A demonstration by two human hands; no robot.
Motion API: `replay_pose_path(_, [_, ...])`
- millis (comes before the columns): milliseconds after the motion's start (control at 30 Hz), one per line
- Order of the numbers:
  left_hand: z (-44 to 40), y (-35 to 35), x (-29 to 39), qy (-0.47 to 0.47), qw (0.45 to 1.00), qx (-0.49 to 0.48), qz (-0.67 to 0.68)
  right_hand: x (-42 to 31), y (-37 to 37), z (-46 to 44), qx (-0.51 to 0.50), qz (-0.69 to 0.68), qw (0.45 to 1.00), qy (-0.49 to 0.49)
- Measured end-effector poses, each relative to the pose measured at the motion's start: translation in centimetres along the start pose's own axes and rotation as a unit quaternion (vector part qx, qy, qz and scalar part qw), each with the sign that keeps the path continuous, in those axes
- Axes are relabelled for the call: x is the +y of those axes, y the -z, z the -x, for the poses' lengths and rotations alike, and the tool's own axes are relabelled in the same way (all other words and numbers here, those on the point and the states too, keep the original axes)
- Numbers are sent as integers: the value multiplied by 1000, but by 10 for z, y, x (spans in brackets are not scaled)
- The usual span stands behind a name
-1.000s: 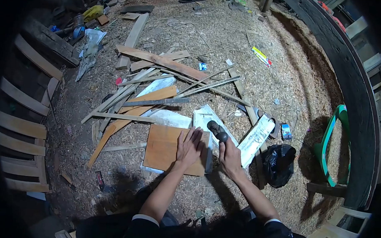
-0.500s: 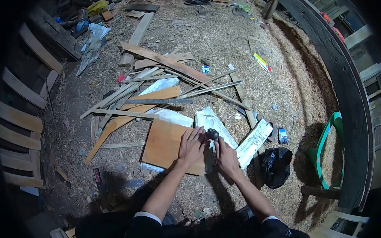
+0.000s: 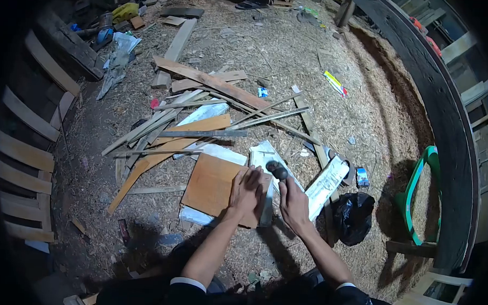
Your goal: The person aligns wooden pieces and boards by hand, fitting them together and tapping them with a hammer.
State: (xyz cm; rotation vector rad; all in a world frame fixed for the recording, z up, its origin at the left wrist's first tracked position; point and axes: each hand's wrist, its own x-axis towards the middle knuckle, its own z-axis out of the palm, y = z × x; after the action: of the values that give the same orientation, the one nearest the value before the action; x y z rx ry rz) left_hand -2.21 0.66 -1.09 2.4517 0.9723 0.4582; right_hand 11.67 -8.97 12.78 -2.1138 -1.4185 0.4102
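Note:
A flat square wooden board lies on white sheets in front of me. My left hand rests on its right part, palm down with fingers stretched out. Just to the right, my right hand is closed around the handle of a dark mallet-like tool. The tool's rounded head shows above the fist, beside the board's upper right corner; its handle is mostly hidden by the fingers. A pale edge face runs down the board's right side.
Wooden strips lie piled beyond the board. White-coated pieces and a black plastic bag are at right, near a green frame. A dark beam borders the right side; curved slats stand at left.
My right hand and the tool have moved slightly right, away from the board's edge. The left hand stays on the board, its fingers drawn slightly closer to me.

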Motion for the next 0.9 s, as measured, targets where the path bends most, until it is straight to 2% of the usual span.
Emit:
replay_pose_path(33, [-1, 0, 4, -4, 996, -21, -91, -8, 5, 2, 87, -32, 994, 62])
replay_pose_path(100, [-1, -3, -1, -7, 998, -11, -57, 12, -10, 9, 101, -55, 991, 74])
replay_pose_path(200, [-3, 18, 14, -15, 991, -38, -126, 28, -20, 6, -92, 32, 993, -69])
replay_pose_path(233, [-2, 14, 12, -17, 991, -35, -128, 27, -17, 7, -88, 32, 993, -67])
replay_pose_path(300, [-5, 3, 3, -8, 999, -3, -32, 21, -7, 5, 13, 31, 999, 3])
replay_pose_path(367, [-7, 7, 4, -12, 999, -21, -47, 9, 3, 2, 28, 5, 1000, 0])
replay_pose_path(433, [-4, 3, 4, -9, 999, -3, -50, 3, 7, 6, 103, -13, 993, 64])
replay_pose_path(500, [-5, 2, 4, -15, 998, 0, -58, 5, 2, 6, 114, -23, 991, 70])
replay_pose_path(567, [-6, 2, 3, -19, 998, -9, -60, 18, -12, -1, -89, 47, 994, -52])
replay_pose_path(633, [-7, 7, 10, -26, 999, -15, -43, 12, -7, -7, -97, 50, 994, -28])
replay_pose_path(700, [-7, -11, -1, -18, 999, 10, -42, -2, 6, -11, -43, 40, 998, 3])
replay_pose_path(733, [-6, -2, 5, -44, 996, 60, -58, -10, 9, -8, 15, 26, 999, 24])
replay_pose_path(767, [-10, 5, 10, -8, 996, -21, -90, -8, 9, -6, 10, 28, 999, 17])
replay_pose_path(833, [-10, 3, 9, -22, 992, -19, -125, -7, 7, -4, 118, -23, 989, 91])
replay_pose_path(867, [-15, 6, 7, -23, 991, -13, -129, 1, 2, -2, 109, -25, 990, 91])
replay_pose_path(900, [-14, 8, 7, -9, 997, -19, -76, 12, -5, -1, 111, -25, 989, 94])
